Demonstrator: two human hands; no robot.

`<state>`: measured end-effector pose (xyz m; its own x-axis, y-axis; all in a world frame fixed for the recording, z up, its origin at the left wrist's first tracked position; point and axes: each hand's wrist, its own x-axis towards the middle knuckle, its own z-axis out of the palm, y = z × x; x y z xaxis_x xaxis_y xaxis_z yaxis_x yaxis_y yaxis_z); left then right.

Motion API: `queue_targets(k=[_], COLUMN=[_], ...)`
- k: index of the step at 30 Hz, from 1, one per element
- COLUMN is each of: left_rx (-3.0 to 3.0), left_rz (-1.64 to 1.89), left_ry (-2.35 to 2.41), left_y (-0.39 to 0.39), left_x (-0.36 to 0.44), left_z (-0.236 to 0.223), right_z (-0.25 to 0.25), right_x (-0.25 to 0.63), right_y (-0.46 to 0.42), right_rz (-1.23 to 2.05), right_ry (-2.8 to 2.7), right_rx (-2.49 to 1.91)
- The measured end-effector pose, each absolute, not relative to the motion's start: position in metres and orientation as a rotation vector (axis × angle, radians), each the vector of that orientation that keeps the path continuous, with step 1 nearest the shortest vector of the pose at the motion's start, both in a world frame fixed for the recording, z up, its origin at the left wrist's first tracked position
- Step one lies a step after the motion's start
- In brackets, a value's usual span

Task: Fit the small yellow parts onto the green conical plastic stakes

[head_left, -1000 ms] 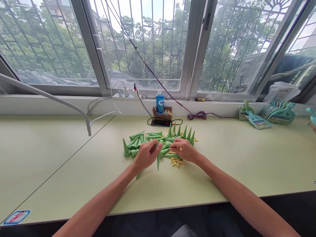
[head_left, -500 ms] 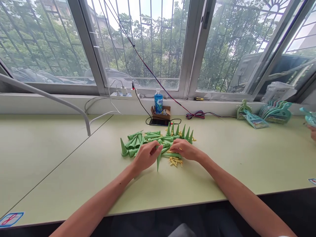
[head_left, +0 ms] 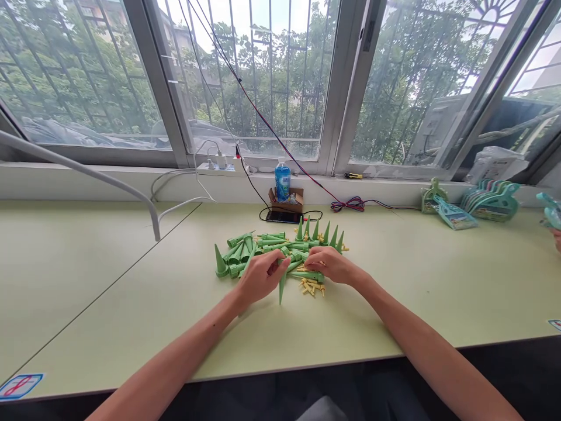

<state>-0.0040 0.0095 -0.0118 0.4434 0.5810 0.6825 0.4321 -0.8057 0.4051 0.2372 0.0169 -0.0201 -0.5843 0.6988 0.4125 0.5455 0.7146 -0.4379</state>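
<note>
Left hand (head_left: 258, 278): grip closed, thumb and bent fingers pinching one green spike (head_left: 281, 287) near its wide end, tip pointing down and clear of the pile. Right hand (head_left: 333, 266): fingers bent low over the right part of the heap; we can't tell how far open that grip is, or whether it has a small part in it.

Around them on the bench (head_left: 394, 304): loose green spikes (head_left: 237, 270) lying across each other, yellow pieces (head_left: 312, 287) scattered just on our side of the right hand, and a row of upright spikes (head_left: 315, 231) behind it.

Risks, our read:
- Pinch is only at the wide end, so a sideways push there could swing the long tip or twist the spike out of our fingers.
- Right knuckles sit near the upright row. Lifting or reaching forward carelessly could knock one over, maybe its neighbours too.
- Yellow pieces look small and are mixed in close to the green ones. Fingers raking through could scatter them, or we pick up two.
- Loose spikes look round-bodied; a nudge could roll them.
- Phone (head_left: 280, 217) and its cable lie just behind the heap; anything shoved back could snag there.
</note>
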Motion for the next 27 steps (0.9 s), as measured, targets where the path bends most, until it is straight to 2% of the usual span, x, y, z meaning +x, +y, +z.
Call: queue_targets(k=[4, 27], left_rx=[2.525, 2.551], left_rz=[1.290, 1.284], left_ry=[0.892, 0.897], left_y=[0.0100, 0.0091], left_x=[-0.0039, -0.0033], left_z=[-0.0123, -0.0113], right_z=[-0.0245, -0.0273], right_x=[0.2383, 0.2292], right_y=[0.0198, 0.0157], right_rz=[0.424, 0.366], right_ry=[-2.325, -2.306], right_rx=[-0.918, -1.039])
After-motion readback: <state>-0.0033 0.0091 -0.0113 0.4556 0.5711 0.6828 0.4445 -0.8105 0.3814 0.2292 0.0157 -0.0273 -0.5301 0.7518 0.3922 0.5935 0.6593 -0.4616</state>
